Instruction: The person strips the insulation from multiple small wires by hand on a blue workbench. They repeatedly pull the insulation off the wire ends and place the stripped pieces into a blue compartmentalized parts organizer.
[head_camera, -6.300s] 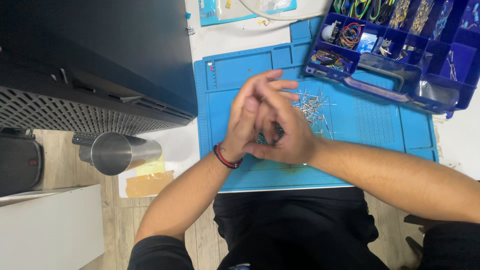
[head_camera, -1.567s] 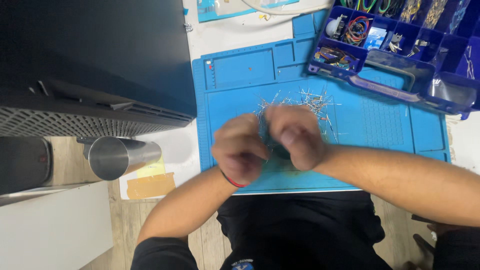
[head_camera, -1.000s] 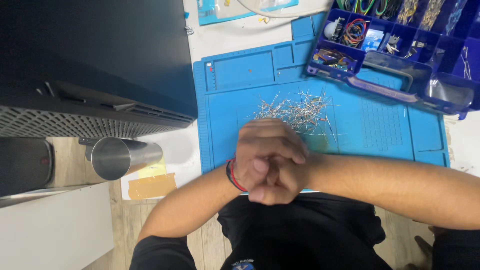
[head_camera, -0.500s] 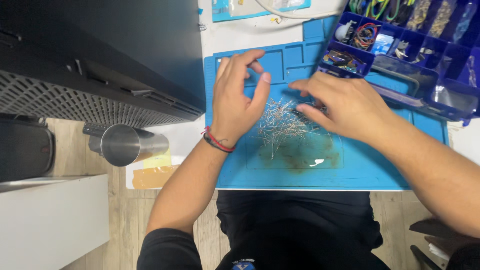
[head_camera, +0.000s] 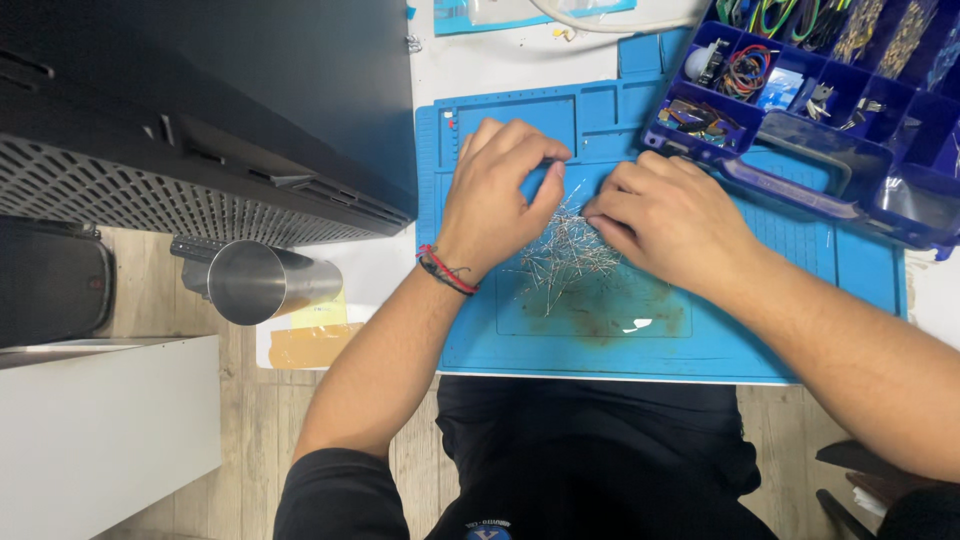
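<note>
A heap of thin metal pins lies on the blue work mat. The left hand and right hand flank it, fingers curled, fingertips touching the pins. Farther right sits a blue compartment organizer.

Both forearms reach in from below, bare, angling toward each other. The left hand sits palm down, knuckles raised, fingers curled under with the tips tucked toward the thumb, and the wrist carries a thin red and black band. The right hand lies just beside it, back up, fingers bent and drawn together, fingertips pointing left toward the other hand. A narrow gap separates the two. Whether either pinches anything is hidden under the curled fingers.
</note>
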